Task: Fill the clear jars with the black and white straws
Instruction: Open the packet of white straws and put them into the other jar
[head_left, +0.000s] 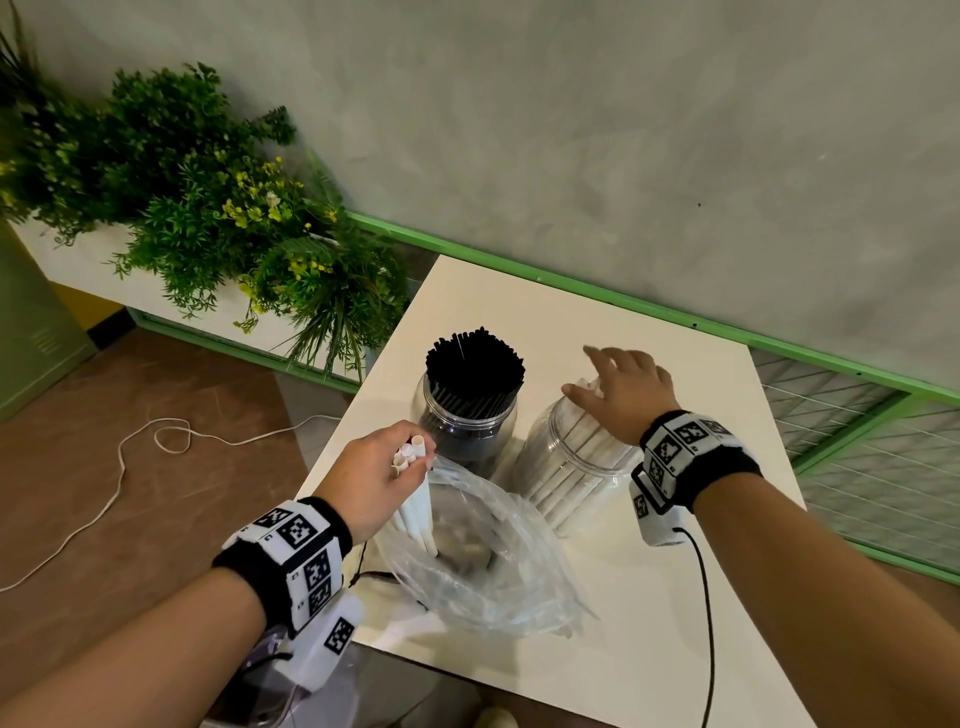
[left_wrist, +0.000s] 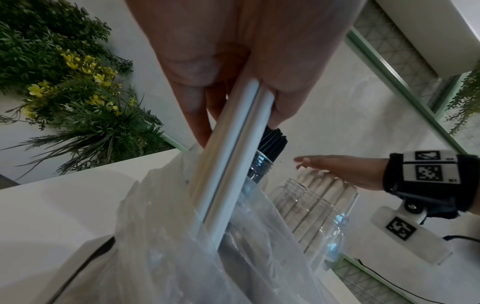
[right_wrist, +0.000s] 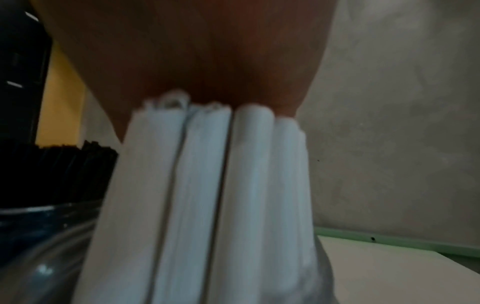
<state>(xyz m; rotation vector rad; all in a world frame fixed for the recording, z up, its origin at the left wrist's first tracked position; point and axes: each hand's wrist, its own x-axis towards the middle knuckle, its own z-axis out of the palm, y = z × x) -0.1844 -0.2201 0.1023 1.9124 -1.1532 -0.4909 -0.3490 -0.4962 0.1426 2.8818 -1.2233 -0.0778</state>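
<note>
Your left hand (head_left: 375, 470) has its grip closed around a small bundle of white straws (head_left: 415, 499), lower ends still inside the mouth of the clear plastic bag (head_left: 483, 561) at the near edge of the desk (head_left: 649, 597). Your right hand (head_left: 623, 387) lies flat, fingers straight and holding nothing, its palm pressing on the tops of the white straws already standing (left_wrist: 324, 183) in the right clear jar (head_left: 576, 457). The left clear jar (head_left: 465, 415) is packed with black straws (head_left: 475, 364) and looks finished.

The step in hand, as I judge it, is lifting the bundle clear of the bag and dropping it into the right jar.

- Draw the bundle straight up along its own length until the lower ends clear the bag's rim; a sideways pull will likely drag the thin film and tip the bag off the edge.
- Keep your pinch high and even, so the straws stay parallel. They look smooth and light, and a loose one may slip back.
- Use your flat right palm to lean the standing straws toward the far side of the jar, opening a gap on the near side, then slide the hand away before the new ones come in.
- Bring the bundle over the rim upright and lower it, not throw it.
- Mind the black straws just beside your path; brushing them could rock that jar.
</note>
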